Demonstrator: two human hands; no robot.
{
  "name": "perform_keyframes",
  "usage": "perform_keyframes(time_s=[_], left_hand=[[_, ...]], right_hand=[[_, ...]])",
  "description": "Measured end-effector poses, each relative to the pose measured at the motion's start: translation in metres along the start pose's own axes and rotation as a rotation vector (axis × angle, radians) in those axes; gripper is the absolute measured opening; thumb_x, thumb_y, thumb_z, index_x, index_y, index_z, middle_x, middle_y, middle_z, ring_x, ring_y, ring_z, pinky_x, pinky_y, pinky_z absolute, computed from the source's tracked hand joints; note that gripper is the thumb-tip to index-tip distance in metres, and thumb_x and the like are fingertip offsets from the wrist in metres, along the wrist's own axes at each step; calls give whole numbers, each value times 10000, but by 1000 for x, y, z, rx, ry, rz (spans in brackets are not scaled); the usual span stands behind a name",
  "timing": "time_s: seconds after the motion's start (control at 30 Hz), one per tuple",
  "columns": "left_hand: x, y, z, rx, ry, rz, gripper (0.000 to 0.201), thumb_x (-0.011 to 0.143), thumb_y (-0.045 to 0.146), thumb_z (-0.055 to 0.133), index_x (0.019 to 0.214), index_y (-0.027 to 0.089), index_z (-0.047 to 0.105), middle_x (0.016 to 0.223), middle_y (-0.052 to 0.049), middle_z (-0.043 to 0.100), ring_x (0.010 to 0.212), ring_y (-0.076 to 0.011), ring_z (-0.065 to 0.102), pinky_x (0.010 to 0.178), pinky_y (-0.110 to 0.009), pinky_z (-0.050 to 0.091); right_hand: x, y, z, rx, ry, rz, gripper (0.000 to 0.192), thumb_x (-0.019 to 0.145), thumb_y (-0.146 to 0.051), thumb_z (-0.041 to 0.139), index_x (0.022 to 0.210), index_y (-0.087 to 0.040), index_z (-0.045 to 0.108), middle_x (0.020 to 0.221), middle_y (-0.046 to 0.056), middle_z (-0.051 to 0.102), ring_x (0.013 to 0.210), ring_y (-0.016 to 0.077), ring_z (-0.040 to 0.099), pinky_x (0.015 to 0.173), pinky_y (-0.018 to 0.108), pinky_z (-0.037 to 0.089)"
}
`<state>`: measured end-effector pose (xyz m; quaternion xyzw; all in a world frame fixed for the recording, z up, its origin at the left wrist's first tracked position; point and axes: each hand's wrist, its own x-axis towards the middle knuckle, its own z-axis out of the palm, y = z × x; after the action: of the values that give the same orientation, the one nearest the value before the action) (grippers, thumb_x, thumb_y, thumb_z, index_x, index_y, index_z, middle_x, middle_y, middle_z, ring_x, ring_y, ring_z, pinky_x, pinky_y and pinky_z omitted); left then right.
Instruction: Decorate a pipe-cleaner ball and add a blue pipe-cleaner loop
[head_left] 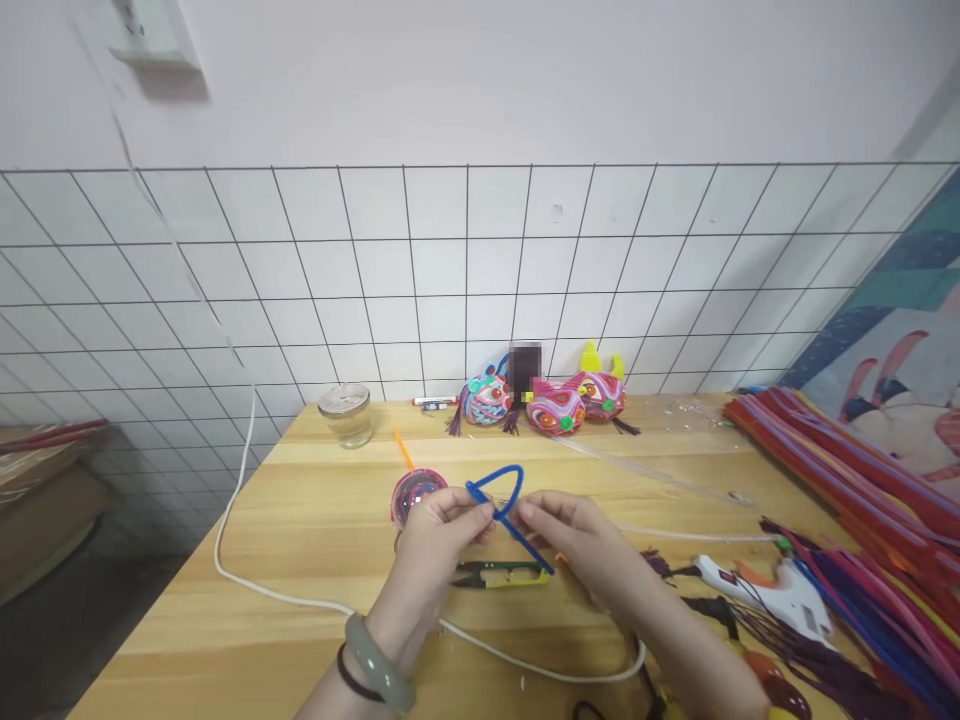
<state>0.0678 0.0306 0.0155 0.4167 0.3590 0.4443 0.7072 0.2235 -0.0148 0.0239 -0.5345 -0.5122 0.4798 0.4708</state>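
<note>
A blue pipe cleaner (pixel 519 480) is bent into a teardrop-shaped loop, its ends crossing and one straight tail slanting down to the right. My left hand (pixel 442 530) pinches it near the crossing between thumb and fingers. From the other side, my right hand (pixel 566 525) has thumb and fingertips closed at the crossing, on the same pipe cleaner. Below the hands lie yellow-handled thread snips (pixel 517 576). Partly covered by my left hand is a round purple-and-pink striped piece (pixel 411 490), with an orange pipe cleaner (pixel 403 448) just behind it.
Several colourful striped ornaments (pixel 555 408) stand by the tiled wall. A glass (pixel 347 415) sits at the back left. A white cable (pixel 285 599) crosses the wooden table (pixel 300 530). To the right are a white glue gun (pixel 772 595) and bundled pipe cleaners (pixel 840 475).
</note>
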Motion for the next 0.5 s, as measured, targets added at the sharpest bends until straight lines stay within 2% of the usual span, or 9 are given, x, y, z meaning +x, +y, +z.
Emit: perform_keyframes(time_s=[0.1, 0.23, 0.33, 0.4, 0.5], left_hand=[[1, 8, -3, -18, 92, 25, 135, 571, 180, 741, 649, 111, 655, 581, -12, 643, 537, -85, 561, 538, -182, 436], [0, 22, -7, -53, 140, 35, 129, 590, 175, 721, 672, 127, 633, 614, -3, 653, 576, -86, 589, 595, -189, 464], [0, 31, -11, -87, 156, 44, 137, 595, 173, 717, 682, 127, 620, 618, -16, 660, 584, -106, 609, 608, -214, 485], [-1, 36, -14, -108, 160, 68, 140, 598, 168, 717, 686, 123, 618, 614, -21, 659, 577, -109, 611, 599, -218, 491], [-2, 40, -18, -131, 165, 105, 139, 603, 148, 714, 705, 121, 623, 621, -20, 655, 586, -105, 609, 578, -200, 490]], right_hand=[[-6, -19, -16, -14, 118, -13, 337, 756, -466, 558, 865, -158, 636, 880, 76, 669, 830, 179, 599, 728, 270, 454], [-13, -35, -41, -232, 255, -46, 356, 769, -472, 514, 910, -161, 614, 901, 86, 658, 829, 203, 607, 676, 279, 463], [-14, -26, -57, -587, 223, -38, 336, 821, -447, 422, 787, -170, 610, 753, 44, 656, 724, 183, 609, 627, 256, 440], [-14, -12, -65, -882, 164, 93, 383, 845, -427, 352, 666, -185, 590, 654, 26, 644, 635, 168, 594, 540, 238, 396], [-18, 12, -70, -1000, 150, 210, 344, 784, -397, 453, 540, -186, 571, 537, 40, 615, 531, 182, 563, 465, 251, 307]])
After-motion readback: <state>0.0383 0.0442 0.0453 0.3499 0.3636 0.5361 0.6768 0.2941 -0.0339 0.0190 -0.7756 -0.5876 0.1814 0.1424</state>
